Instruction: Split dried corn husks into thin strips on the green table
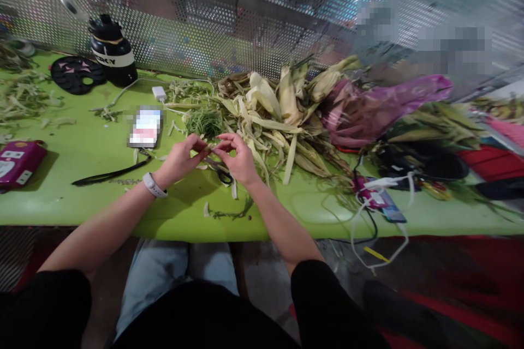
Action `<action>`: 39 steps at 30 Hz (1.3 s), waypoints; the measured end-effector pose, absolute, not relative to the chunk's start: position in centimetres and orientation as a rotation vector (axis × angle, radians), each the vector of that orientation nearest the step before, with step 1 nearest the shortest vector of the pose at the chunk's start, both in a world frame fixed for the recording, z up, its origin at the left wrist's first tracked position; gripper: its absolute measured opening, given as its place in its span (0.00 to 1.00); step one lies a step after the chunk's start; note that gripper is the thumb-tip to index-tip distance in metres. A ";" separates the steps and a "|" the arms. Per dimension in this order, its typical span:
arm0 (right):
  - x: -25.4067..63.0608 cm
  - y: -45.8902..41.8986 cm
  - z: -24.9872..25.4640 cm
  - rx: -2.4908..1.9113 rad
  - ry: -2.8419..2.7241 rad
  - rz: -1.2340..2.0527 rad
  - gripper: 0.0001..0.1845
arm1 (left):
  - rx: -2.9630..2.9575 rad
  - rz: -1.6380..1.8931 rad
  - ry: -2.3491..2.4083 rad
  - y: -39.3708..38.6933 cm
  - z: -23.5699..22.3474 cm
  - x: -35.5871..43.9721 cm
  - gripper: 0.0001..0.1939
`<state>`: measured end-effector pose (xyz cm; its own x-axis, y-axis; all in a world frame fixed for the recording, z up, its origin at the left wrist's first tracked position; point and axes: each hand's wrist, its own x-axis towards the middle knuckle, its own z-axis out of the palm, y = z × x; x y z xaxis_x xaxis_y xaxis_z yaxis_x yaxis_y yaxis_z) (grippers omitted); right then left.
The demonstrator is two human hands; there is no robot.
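My left hand (184,157) and my right hand (236,157) meet at the fingertips over the green table (172,218). Both pinch at a small, pale piece between them, too small and blurred to name. Just beneath my right hand lies a pair of dark-handled scissors (224,176). Behind my fingers sits a bundle of thin green strands (204,121). A large heap of dry corn husks (282,120) spreads from there to the right. A short green sprig (231,214) rests on the table nearer to me.
A lit phone (145,126) with a black strap lies left, near a white charger (159,94). Further left are a black bottle (112,52) and a purple packet (20,163). A pink plastic bag (360,112) and a cabled phone (391,206) are right. A perforated metal panel (229,16) stands behind.
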<state>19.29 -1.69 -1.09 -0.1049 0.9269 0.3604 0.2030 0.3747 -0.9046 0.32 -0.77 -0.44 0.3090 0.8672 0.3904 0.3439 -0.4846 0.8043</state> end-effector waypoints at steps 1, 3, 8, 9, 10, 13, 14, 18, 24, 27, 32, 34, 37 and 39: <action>19.2 -1.7 -1.1 -1.041 -1.572 0.838 0.19 | 1.988 1.126 1.070 -0.8 -0.5 0.3 0.06; 19.1 -1.7 -1.3 -1.038 -1.549 0.843 0.20 | 2.013 1.122 1.057 -0.8 -0.5 0.4 0.06; 19.0 -1.5 -1.8 -1.038 -1.507 0.834 0.25 | 2.087 1.109 1.001 -0.8 -0.5 0.3 0.07; 19.0 -1.5 -1.8 -1.041 -1.525 0.832 0.24 | 2.100 1.105 1.002 -0.8 -0.6 0.3 0.07; 19.0 -1.5 -1.8 -1.045 -1.550 0.829 0.23 | 2.110 1.106 1.008 -0.7 -0.6 0.3 0.06; 19.2 -1.9 -1.4 -1.058 -1.626 0.787 0.19 | 2.118 1.129 1.025 -0.6 -0.8 0.3 0.05; 19.2 -2.0 -1.2 -1.060 -1.642 0.766 0.18 | 2.122 1.138 1.025 -0.6 -0.8 0.3 0.04; 19.3 -2.2 -0.8 -1.067 -1.665 0.733 0.16 | 2.160 1.147 1.026 -0.5 -1.0 0.3 0.04; 19.1 -1.3 -1.7 -1.038 -1.495 0.922 0.20 | 2.263 1.154 0.999 -0.6 -1.2 0.4 0.03; 19.0 -1.0 -2.1 -1.047 -1.412 0.951 0.25 | 2.295 1.173 0.981 -0.6 -1.2 0.5 0.03; 19.1 -1.3 -1.5 -1.057 -1.413 0.989 0.24 | 2.247 1.114 0.952 -0.6 -0.9 0.4 0.03; 19.4 -1.4 -1.0 -1.072 -1.424 1.044 0.22 | 2.187 1.050 0.908 -0.5 -0.6 0.2 0.05; 19.7 -1.4 -0.5 -1.095 -1.358 1.235 0.18 | 2.057 0.913 0.788 -0.3 -0.2 -0.1 0.08; 19.8 -1.2 -0.4 -1.122 -1.277 1.350 0.15 | 1.987 0.850 0.722 -0.3 -0.1 -0.2 0.10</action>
